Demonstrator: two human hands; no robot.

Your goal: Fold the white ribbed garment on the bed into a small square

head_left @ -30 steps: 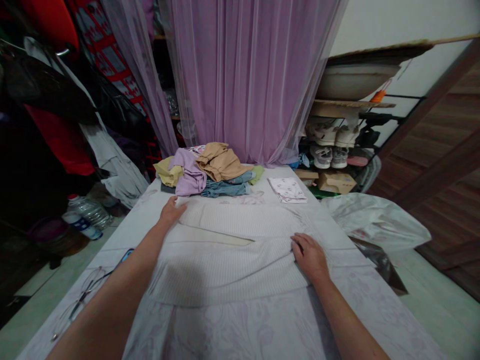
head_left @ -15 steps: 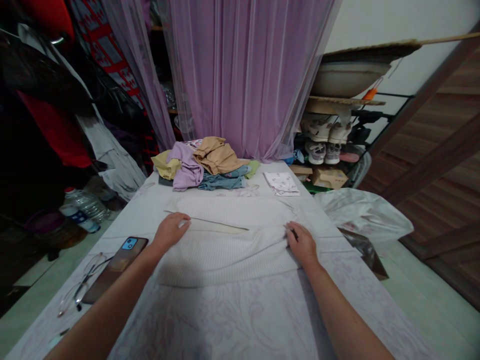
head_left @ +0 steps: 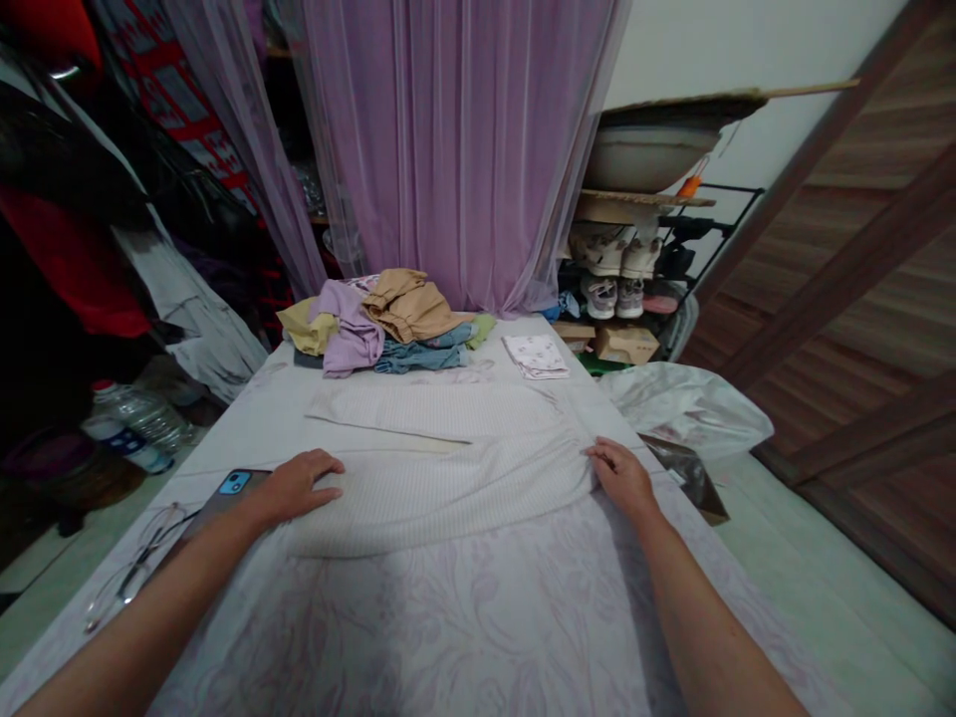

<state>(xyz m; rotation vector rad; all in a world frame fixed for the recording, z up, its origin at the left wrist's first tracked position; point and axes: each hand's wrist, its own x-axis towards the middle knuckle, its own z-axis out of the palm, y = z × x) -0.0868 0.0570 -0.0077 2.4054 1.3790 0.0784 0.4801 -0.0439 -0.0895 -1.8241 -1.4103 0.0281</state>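
Head view: a clear plastic water bottle, thin wire glasses and a dark-cased smartphone sit left of the left hand, spread flat on a cream ribbed-knit sweater lying on a lilac-patterned bedsheet, below a heap of soft folded clothes; the right hand pinches the sweater's edge, beside a crumpled white plastic bag
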